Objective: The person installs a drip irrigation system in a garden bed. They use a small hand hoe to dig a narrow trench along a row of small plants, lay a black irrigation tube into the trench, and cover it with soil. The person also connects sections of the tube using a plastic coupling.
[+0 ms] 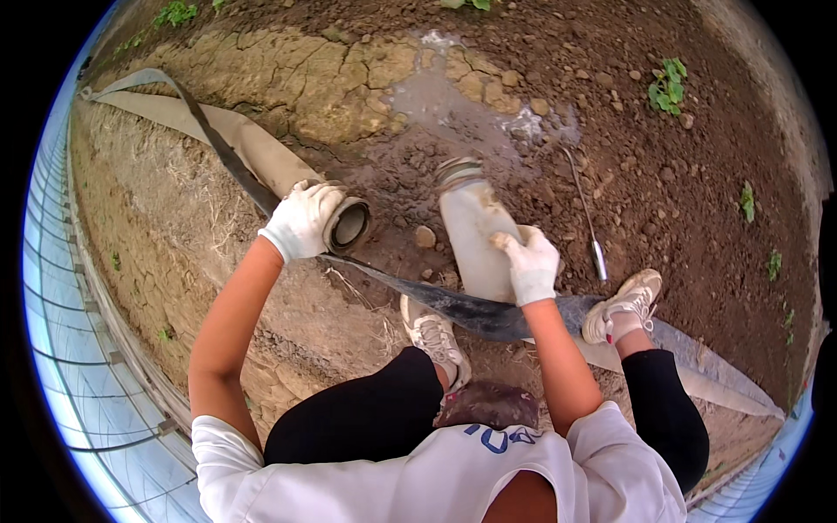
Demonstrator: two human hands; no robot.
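My left hand [301,220], in a white glove, is closed round the end of a tan flat hose [253,148]. A round dark-rimmed ring opening [350,224] shows at that end, facing right. My right hand [530,264], gloved too, grips the side of a pale, wide tube [475,228] with thumb and fingers. The tube's far end carries a ribbed, muddy coupling [459,173]; it lies apart from the ring. A dark flattened hose [462,312] runs beneath both hands, crossing the pale tube's near end.
A thin metal rod with a bent tip and silver handle [598,258] lies on the soil at right. Muddy wet ground [445,105] spreads ahead. Small green plants [669,87] grow at the right. My shoes [434,336] stand by the dark hose. Blue sheeting [65,331] borders the left.
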